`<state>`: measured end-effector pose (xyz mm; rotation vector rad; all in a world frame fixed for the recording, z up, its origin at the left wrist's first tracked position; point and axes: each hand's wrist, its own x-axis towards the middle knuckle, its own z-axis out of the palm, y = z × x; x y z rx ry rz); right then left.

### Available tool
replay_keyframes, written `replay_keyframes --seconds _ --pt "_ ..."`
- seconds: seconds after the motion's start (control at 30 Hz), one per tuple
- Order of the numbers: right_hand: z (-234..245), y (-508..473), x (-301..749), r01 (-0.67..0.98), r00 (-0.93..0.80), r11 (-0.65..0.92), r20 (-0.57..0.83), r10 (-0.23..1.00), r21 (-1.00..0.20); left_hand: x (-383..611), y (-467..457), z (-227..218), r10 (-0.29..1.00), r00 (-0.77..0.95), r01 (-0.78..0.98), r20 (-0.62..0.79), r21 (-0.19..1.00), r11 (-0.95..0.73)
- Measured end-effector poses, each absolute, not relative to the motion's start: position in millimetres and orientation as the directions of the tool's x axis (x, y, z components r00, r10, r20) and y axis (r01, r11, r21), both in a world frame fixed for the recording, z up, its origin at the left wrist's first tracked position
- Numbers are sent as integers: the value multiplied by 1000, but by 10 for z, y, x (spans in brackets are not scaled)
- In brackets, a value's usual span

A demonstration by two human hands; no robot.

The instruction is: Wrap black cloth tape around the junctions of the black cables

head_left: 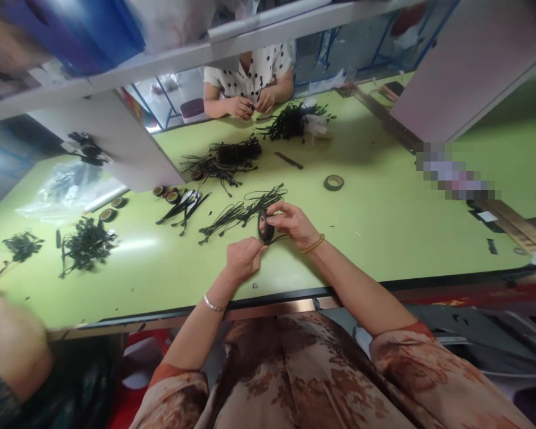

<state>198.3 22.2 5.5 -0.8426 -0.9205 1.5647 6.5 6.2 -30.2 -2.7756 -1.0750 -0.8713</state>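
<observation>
My right hand (293,223) grips a roll of black tape (263,226), held on edge above the green table. Just left of it, my left hand (245,260) is closed, pinching the end of a thin black cable (279,238) right under the roll. That cable runs rightward beneath my right hand. Behind both hands lies a loose bundle of black cables (232,217) with small connectors at their ends. Farther back on the table rests a second tape roll (333,182), lying flat.
Across the green table (361,238) a co-worker's hands (252,106) handle something small beside black cable piles (290,122). More tape rolls (108,214) and cable heaps (87,244) lie left. Another person's arm (13,339) intrudes at the left edge. A shelf (174,47) spans overhead.
</observation>
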Motion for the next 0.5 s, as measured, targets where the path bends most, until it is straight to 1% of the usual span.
replay_keyframes --seconds 0.13,0.23,0.3,0.4,0.5 --pt "82 231 2068 -447 -220 -9 100 970 -895 93 44 -282 732 580 730 357 171 -662" --pt "105 228 2114 -427 -263 48 175 949 -903 135 36 -236 842 493 828 221 180 -532" --pt "110 222 2129 -389 -283 80 202 938 -918 161 34 -207 891 429 867 148 209 -452" --pt "116 205 2142 -284 -290 145 229 929 -948 173 42 -195 935 334 877 122 323 -355" --pt "132 181 2152 -122 -299 196 224 928 -973 149 69 -220 958 238 805 157 520 -286"
